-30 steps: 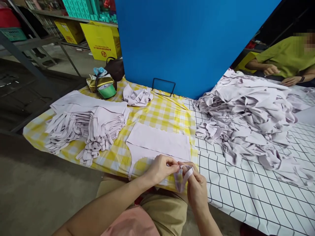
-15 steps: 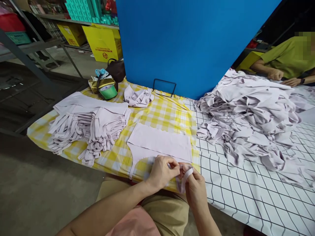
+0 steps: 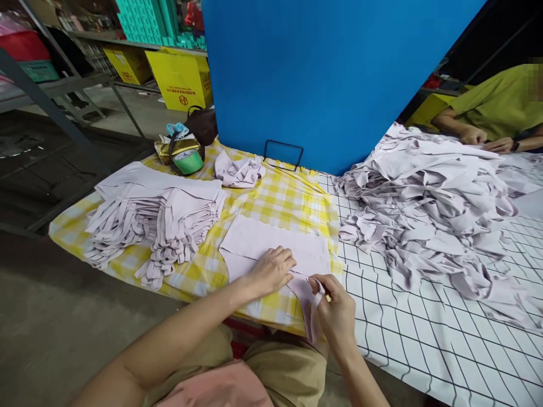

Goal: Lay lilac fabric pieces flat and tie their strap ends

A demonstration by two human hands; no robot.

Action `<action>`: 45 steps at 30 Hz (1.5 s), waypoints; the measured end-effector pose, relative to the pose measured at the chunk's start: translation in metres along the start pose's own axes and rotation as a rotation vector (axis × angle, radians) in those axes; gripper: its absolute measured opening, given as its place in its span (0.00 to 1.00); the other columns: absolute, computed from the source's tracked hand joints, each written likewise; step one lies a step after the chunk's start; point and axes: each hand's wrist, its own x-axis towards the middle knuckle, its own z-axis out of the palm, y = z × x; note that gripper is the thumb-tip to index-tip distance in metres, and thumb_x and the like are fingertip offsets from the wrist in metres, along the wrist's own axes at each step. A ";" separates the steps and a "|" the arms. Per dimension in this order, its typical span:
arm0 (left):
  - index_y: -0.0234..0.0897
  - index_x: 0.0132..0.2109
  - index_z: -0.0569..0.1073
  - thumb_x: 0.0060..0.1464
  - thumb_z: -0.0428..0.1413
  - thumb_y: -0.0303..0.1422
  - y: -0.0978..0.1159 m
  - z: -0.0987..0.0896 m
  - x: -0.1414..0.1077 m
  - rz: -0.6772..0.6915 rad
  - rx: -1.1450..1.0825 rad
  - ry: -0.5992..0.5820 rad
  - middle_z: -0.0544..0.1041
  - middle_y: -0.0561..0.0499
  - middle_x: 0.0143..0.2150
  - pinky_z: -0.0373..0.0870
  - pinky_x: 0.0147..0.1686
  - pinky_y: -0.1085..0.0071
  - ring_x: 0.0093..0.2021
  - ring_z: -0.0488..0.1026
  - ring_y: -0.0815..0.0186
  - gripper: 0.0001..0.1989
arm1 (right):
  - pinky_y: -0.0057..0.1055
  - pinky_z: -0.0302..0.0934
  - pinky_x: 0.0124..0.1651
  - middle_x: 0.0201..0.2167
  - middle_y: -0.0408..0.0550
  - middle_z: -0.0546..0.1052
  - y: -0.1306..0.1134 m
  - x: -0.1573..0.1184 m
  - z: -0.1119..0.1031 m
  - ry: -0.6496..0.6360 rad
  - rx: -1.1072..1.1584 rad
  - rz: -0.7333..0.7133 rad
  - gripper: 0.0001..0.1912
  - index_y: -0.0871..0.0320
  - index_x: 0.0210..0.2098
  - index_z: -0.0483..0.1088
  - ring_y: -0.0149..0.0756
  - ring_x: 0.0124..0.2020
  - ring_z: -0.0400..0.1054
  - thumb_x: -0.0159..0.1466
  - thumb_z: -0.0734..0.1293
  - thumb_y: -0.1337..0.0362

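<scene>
Both hands on the flat lilac garment (image 3: 271, 243) at the table's near edge.
Left hand (image 3: 271, 270) pressed flat on it, open; right hand (image 3: 337, 314) pinches its strap (image 3: 309, 302) just right. Yellow checked cloth (image 3: 280, 198) beneath, folded stack (image 3: 156, 215) left, loose heap (image 3: 428, 209) right, blue board (image 3: 331, 73) far.

A pale lilac garment piece (image 3: 271, 244) is lying flat on the table near its front edge — one narrow strap (image 3: 309, 305) is hanging limp over that edge, its end pinched.
</scene>
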 end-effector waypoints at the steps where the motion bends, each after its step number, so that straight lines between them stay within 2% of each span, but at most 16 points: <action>1: 0.34 0.39 0.71 0.54 0.54 0.30 -0.003 0.001 0.002 0.054 0.058 -0.022 0.71 0.48 0.40 0.65 0.39 0.67 0.42 0.67 0.61 0.05 | 0.28 0.57 0.32 0.26 0.46 0.72 0.002 0.003 0.002 -0.007 -0.039 -0.036 0.10 0.57 0.27 0.68 0.34 0.28 0.65 0.55 0.56 0.70; 5: 0.33 0.35 0.71 0.56 0.50 0.27 -0.009 0.005 0.010 0.154 0.149 -0.032 0.71 0.48 0.37 0.65 0.36 0.69 0.40 0.67 0.63 0.05 | 0.27 0.57 0.31 0.27 0.46 0.72 0.007 0.014 0.009 -0.053 -0.159 -0.119 0.15 0.58 0.29 0.69 0.32 0.26 0.65 0.54 0.53 0.74; 9: 0.35 0.36 0.73 0.54 0.53 0.27 -0.013 0.010 0.016 0.054 -0.002 0.006 0.73 0.51 0.37 0.65 0.39 0.69 0.41 0.67 0.64 0.04 | 0.26 0.56 0.29 0.27 0.47 0.73 0.013 0.024 0.015 -0.073 -0.270 -0.174 0.15 0.59 0.31 0.71 0.33 0.25 0.65 0.58 0.54 0.72; 14: 0.36 0.35 0.76 0.53 0.55 0.28 -0.019 0.013 0.022 -0.062 -0.166 -0.021 0.74 0.51 0.35 0.64 0.40 0.70 0.40 0.67 0.64 0.05 | 0.27 0.56 0.28 0.27 0.48 0.72 0.016 0.032 0.020 -0.088 -0.341 -0.238 0.15 0.59 0.31 0.71 0.33 0.25 0.65 0.60 0.53 0.71; 21: 0.37 0.35 0.76 0.53 0.55 0.30 -0.022 0.016 0.025 -0.062 -0.193 -0.029 0.73 0.51 0.35 0.63 0.39 0.70 0.39 0.67 0.64 0.05 | 0.27 0.55 0.27 0.28 0.48 0.72 0.017 0.036 0.020 -0.078 -0.418 -0.290 0.15 0.59 0.30 0.70 0.33 0.24 0.64 0.61 0.53 0.72; 28: 0.38 0.34 0.76 0.53 0.55 0.29 -0.021 0.014 0.024 -0.050 -0.182 -0.031 0.73 0.52 0.34 0.63 0.38 0.70 0.38 0.66 0.65 0.05 | 0.27 0.53 0.27 0.24 0.46 0.68 0.016 0.039 0.024 -0.085 -0.457 -0.355 0.14 0.58 0.28 0.68 0.32 0.23 0.62 0.63 0.54 0.70; 32: 0.37 0.33 0.76 0.52 0.55 0.28 -0.020 0.014 0.025 -0.074 -0.177 -0.049 0.73 0.52 0.34 0.63 0.38 0.70 0.38 0.66 0.65 0.05 | 0.28 0.53 0.29 0.24 0.47 0.67 0.016 0.038 0.028 -0.096 -0.504 -0.382 0.14 0.58 0.26 0.66 0.35 0.26 0.62 0.64 0.54 0.69; 38: 0.37 0.31 0.74 0.51 0.54 0.26 -0.020 0.017 0.025 -0.084 -0.168 -0.048 0.73 0.52 0.35 0.62 0.38 0.70 0.39 0.66 0.65 0.05 | 0.30 0.55 0.31 0.24 0.47 0.68 0.014 0.032 0.037 -0.095 -0.278 -0.264 0.11 0.57 0.25 0.66 0.37 0.27 0.61 0.61 0.57 0.67; 42: 0.37 0.31 0.74 0.51 0.55 0.28 -0.018 0.018 0.025 -0.105 -0.192 -0.022 0.73 0.52 0.34 0.62 0.39 0.69 0.39 0.66 0.64 0.04 | 0.29 0.58 0.31 0.26 0.48 0.72 0.007 0.029 0.033 -0.043 -0.188 -0.168 0.13 0.59 0.29 0.69 0.34 0.27 0.65 0.60 0.54 0.68; 43: 0.37 0.31 0.74 0.51 0.55 0.28 -0.017 0.018 0.024 -0.110 -0.198 -0.019 0.73 0.52 0.34 0.63 0.39 0.68 0.40 0.67 0.64 0.04 | 0.29 0.59 0.31 0.26 0.48 0.73 0.005 0.029 0.031 -0.037 -0.133 -0.106 0.14 0.59 0.29 0.70 0.34 0.27 0.66 0.60 0.54 0.67; 45: 0.37 0.32 0.75 0.51 0.55 0.28 -0.016 0.019 0.024 -0.116 -0.209 -0.017 0.73 0.52 0.34 0.63 0.40 0.68 0.40 0.66 0.64 0.04 | 0.29 0.60 0.30 0.24 0.47 0.74 0.001 0.027 0.025 -0.068 0.081 0.122 0.13 0.60 0.30 0.71 0.35 0.26 0.67 0.60 0.57 0.62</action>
